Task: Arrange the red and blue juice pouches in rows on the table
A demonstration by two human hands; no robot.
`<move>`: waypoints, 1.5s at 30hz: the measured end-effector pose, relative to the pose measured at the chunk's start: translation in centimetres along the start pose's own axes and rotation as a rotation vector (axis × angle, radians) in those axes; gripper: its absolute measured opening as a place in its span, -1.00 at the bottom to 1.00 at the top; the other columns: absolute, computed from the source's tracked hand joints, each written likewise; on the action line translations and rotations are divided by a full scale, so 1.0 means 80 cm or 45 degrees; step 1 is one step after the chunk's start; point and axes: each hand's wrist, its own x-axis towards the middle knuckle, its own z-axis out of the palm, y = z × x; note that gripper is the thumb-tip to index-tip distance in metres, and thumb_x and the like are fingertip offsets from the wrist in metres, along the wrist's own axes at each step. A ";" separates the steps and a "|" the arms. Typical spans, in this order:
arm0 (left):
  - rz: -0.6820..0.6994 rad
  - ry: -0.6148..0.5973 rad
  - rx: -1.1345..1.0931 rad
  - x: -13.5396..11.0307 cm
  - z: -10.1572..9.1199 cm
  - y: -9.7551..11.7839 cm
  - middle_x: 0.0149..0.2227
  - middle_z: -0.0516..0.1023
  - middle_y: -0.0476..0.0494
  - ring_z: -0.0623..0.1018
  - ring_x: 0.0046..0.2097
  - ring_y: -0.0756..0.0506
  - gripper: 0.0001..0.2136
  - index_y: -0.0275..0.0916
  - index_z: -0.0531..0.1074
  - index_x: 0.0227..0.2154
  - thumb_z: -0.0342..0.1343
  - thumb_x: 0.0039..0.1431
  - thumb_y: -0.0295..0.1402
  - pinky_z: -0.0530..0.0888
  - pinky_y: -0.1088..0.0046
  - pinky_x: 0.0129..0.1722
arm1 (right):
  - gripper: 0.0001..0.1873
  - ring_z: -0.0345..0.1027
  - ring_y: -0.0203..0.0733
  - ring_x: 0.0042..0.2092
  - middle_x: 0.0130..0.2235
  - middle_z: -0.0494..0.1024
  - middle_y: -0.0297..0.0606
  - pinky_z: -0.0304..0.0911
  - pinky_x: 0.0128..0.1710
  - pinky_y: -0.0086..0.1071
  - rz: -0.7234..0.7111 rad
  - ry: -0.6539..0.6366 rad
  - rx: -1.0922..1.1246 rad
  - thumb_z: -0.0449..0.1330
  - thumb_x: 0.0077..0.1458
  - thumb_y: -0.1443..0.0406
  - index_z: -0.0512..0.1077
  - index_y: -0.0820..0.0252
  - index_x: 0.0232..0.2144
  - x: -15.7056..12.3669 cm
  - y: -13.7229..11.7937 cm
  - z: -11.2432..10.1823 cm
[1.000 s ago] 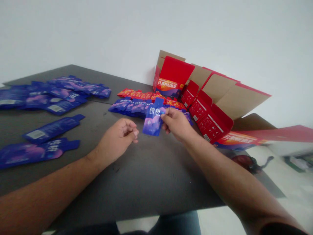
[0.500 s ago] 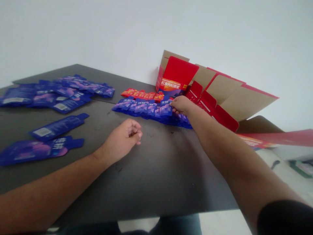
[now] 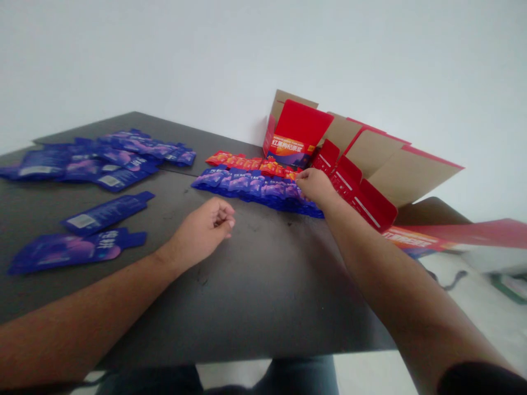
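Observation:
Loosely curled above the dark table, my left hand (image 3: 209, 227) has nothing visible in it. My right hand (image 3: 315, 185) reaches to the right end of a row of blue spouted pouches (image 3: 247, 184). Its thumb and fingers are pinched together over the row, and whether a pouch is between them I cannot make out. Behind the blue row lies a row of red-orange pouches (image 3: 234, 161), partly hidden by my right hand at its right end. Two single blue pouches, one label side up (image 3: 109, 213) and one front side up (image 3: 74, 250), lie left of my left hand.
A loose pile of blue pouches (image 3: 119, 153) covers the table's (image 3: 247, 307) far left. Several opened red cartons (image 3: 302, 123) with raised flaps stand at the back right against the white wall (image 3: 206, 60). A printed red panel (image 3: 424, 241) sticks out past the right edge.
My right hand has moved slightly right, away from the blue pouch it was pinching, which now lies lower among the row. My left hand keeps its curled pose. The view has shifted slightly.

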 end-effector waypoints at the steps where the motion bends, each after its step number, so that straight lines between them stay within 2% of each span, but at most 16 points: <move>1: 0.024 -0.002 0.115 -0.002 -0.013 0.006 -0.27 0.58 -0.06 0.62 -0.29 -0.12 -0.74 -0.17 0.42 -0.08 0.20 0.24 -0.19 0.61 0.28 -0.24 | -0.91 0.37 -0.24 -0.58 -0.57 0.52 -0.34 0.28 -0.50 -0.42 -0.029 0.012 -0.009 0.29 0.22 0.39 0.60 0.21 -0.21 -0.016 0.003 -0.003; 3: 0.057 0.004 0.417 -0.009 -0.048 0.023 -0.27 0.61 -0.07 0.62 -0.24 -0.13 -0.76 -0.17 0.47 -0.10 0.19 0.24 -0.20 0.59 0.28 -0.16 | -0.84 0.43 -0.23 -0.52 -0.48 0.59 -0.33 0.31 -0.44 -0.41 -0.113 -0.022 -0.051 0.29 0.25 0.36 0.58 0.19 -0.11 -0.052 0.011 -0.006; 5: 0.029 0.090 0.730 -0.021 -0.093 0.044 -0.19 0.64 -0.09 0.60 -0.16 -0.13 -0.76 -0.20 0.52 -0.07 0.16 0.29 -0.21 0.55 0.26 -0.01 | -0.82 0.48 -0.23 -0.46 -0.42 0.63 -0.31 0.33 -0.38 -0.39 -0.219 -0.096 -0.121 0.28 0.27 0.33 0.56 0.19 -0.07 -0.088 0.024 -0.005; 8: -0.086 0.255 1.008 -0.040 -0.160 0.065 -0.07 0.65 -0.11 0.56 -0.12 -0.10 -0.69 -0.27 0.52 0.04 0.12 0.36 -0.22 0.52 0.31 0.03 | -0.82 0.56 -0.17 -0.34 -0.29 0.69 -0.25 0.36 -0.28 -0.36 -0.287 -0.213 -0.184 0.30 0.26 0.29 0.57 0.16 -0.08 -0.133 0.054 0.000; 10: -0.254 0.269 1.140 -0.048 -0.196 0.065 0.01 0.65 -0.16 0.56 -0.08 -0.10 -0.66 -0.32 0.50 0.11 0.08 0.41 -0.25 0.51 0.30 0.07 | -0.82 0.59 -0.15 -0.28 -0.26 0.71 -0.25 0.37 -0.25 -0.35 -0.295 -0.272 -0.180 0.30 0.25 0.29 0.58 0.14 -0.09 -0.150 0.077 0.007; 12: -0.385 0.179 1.269 -0.053 -0.221 0.052 0.13 0.63 -0.26 0.57 0.00 -0.14 -0.60 -0.37 0.46 0.20 0.07 0.42 -0.26 0.50 0.25 0.13 | -0.81 0.61 -0.13 -0.25 -0.25 0.71 -0.26 0.38 -0.25 -0.34 -0.276 -0.339 -0.152 0.30 0.25 0.27 0.58 0.12 -0.08 -0.158 0.096 0.014; 17: -0.435 -0.101 1.575 -0.042 -0.244 0.006 0.28 0.55 -0.51 0.57 0.24 -0.39 -0.33 -0.44 0.34 0.38 0.20 0.35 -0.11 0.44 0.14 0.25 | -0.70 0.55 -0.20 -0.41 -0.20 0.73 -0.23 0.37 -0.36 -0.33 -0.218 -0.390 -0.073 0.24 0.33 0.21 0.55 0.16 0.05 -0.154 0.111 0.023; 20: -0.546 -0.069 1.610 -0.026 -0.246 -0.009 0.23 0.58 -0.62 0.61 0.19 -0.53 -0.18 -0.42 0.34 0.39 0.30 0.21 0.03 0.51 0.05 0.15 | -0.69 0.52 -0.23 -0.44 -0.16 0.74 -0.20 0.37 -0.37 -0.33 -0.196 -0.373 -0.096 0.25 0.32 0.21 0.55 0.17 0.06 -0.153 0.109 0.022; 22: -0.569 -0.048 1.584 -0.014 -0.247 -0.011 0.22 0.58 -0.67 0.63 0.15 -0.55 -0.11 -0.43 0.33 0.41 0.35 0.13 0.02 0.53 0.01 0.11 | -0.70 0.52 -0.22 -0.45 -0.18 0.73 -0.20 0.36 -0.38 -0.32 -0.186 -0.361 -0.092 0.25 0.32 0.21 0.56 0.17 0.05 -0.155 0.108 0.022; 24: -0.545 -0.060 1.555 -0.004 -0.247 -0.008 0.20 0.61 -0.59 0.64 0.14 -0.49 -0.17 -0.40 0.39 0.38 0.36 0.10 -0.06 0.53 0.06 0.12 | -0.70 0.53 -0.21 -0.45 -0.19 0.73 -0.20 0.36 -0.39 -0.32 -0.189 -0.355 -0.070 0.24 0.33 0.20 0.56 0.16 0.04 -0.156 0.110 0.023; 28: -0.480 -0.083 1.549 0.005 -0.239 0.010 -0.01 0.73 -0.30 0.68 0.04 -0.36 -0.55 -0.21 0.65 0.05 0.25 0.17 -0.09 0.53 0.20 0.05 | -0.70 0.53 -0.20 -0.42 -0.17 0.73 -0.19 0.36 -0.37 -0.32 -0.227 -0.339 -0.077 0.25 0.32 0.19 0.56 0.16 0.03 -0.154 0.116 0.026; 33: -0.335 -0.051 1.560 -0.008 -0.199 0.037 -0.14 0.74 -0.22 0.68 -0.09 -0.31 -0.68 -0.16 0.66 -0.11 0.18 0.25 -0.10 0.50 0.24 -0.14 | -0.78 0.55 -0.21 -0.37 -0.20 0.73 -0.23 0.37 -0.37 -0.36 -0.260 -0.323 -0.039 0.28 0.30 0.23 0.59 0.14 -0.05 -0.156 0.107 0.031; 36: -0.224 -0.075 1.557 -0.024 -0.155 0.054 -0.23 0.72 -0.16 0.66 -0.16 -0.25 -0.77 -0.14 0.64 -0.23 0.15 0.30 -0.14 0.47 0.28 -0.21 | -0.83 0.48 -0.29 -0.46 -0.29 0.69 -0.29 0.35 -0.48 -0.43 -0.196 -0.505 0.164 0.27 0.32 0.26 0.60 0.14 -0.08 -0.174 0.081 0.036; 39: 0.063 -0.021 1.569 -0.044 -0.098 0.071 -0.23 0.67 -0.20 0.63 -0.17 -0.21 -0.79 -0.18 0.59 -0.30 0.11 0.36 -0.23 0.46 0.28 -0.18 | -0.76 0.48 -0.29 -0.46 -0.33 0.65 -0.30 0.29 -0.60 -0.50 -0.043 -0.707 0.504 0.33 0.28 0.29 0.59 0.16 -0.02 -0.200 0.037 0.050; 42: 0.410 0.020 1.612 -0.058 -0.041 0.088 -0.26 0.60 -0.21 0.60 -0.14 -0.21 -0.77 -0.21 0.54 -0.33 0.05 0.44 -0.36 0.48 0.27 -0.14 | -0.77 0.56 -0.27 -0.34 -0.16 0.68 -0.21 0.39 -0.58 -0.51 0.005 -0.697 0.956 0.37 0.25 0.25 0.56 0.17 -0.05 -0.220 -0.011 0.072; 45: 0.652 0.017 1.651 -0.060 -0.002 0.103 -0.31 0.55 -0.20 0.57 -0.17 -0.23 -0.82 -0.21 0.54 -0.31 0.09 0.43 -0.44 0.44 0.27 -0.29 | -0.73 0.55 -0.28 -0.32 -0.14 0.66 -0.21 0.41 -0.57 -0.53 -0.037 -0.656 1.261 0.41 0.22 0.11 0.54 0.16 -0.18 -0.223 -0.044 0.093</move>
